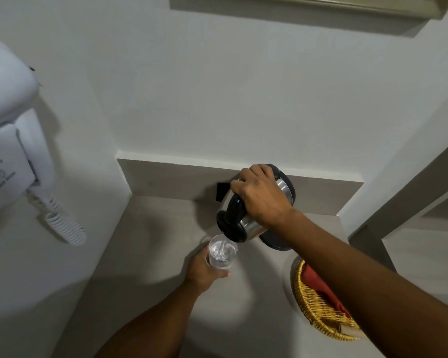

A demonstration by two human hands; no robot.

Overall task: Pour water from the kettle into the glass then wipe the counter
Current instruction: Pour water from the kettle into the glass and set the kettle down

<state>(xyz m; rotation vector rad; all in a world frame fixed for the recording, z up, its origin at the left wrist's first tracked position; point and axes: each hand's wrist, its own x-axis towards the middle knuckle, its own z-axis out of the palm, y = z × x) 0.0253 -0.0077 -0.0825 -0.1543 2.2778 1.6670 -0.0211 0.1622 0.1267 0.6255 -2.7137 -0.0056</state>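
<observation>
White walls close around a small beige counter (150,254) set into a corner, with a raised ledge of the same colour running along its back edge. I take the kettle (254,215) as my landmark: it is steel with a black lid and handle, held in the air over the middle of the counter and tipped steeply, spout down and toward me. My right hand (261,195) is clenched around its black handle from above, the forearm crossing in from the lower right. Just under the spout is the glass (221,251), clear and held slightly tilted, its rim close to the kettle's lip. A thin stream of water (223,248) runs from the spout into the glass, and water shows inside it. My left hand (204,270) is wrapped around the lower part of the glass from the near side, fingers closed on it; I cannot tell whether the glass touches the counter. Directly beneath the kettle, partly hidden by it, sits its dark round base (274,244) on the counter. Nearer me than the kettle and to its right lies a woven yellow basket (318,316) holding something red (321,285). Well to the left of the kettle, a white wall-mounted hair dryer (13,140) hangs with its coiled cord (65,226) trailing down.
</observation>
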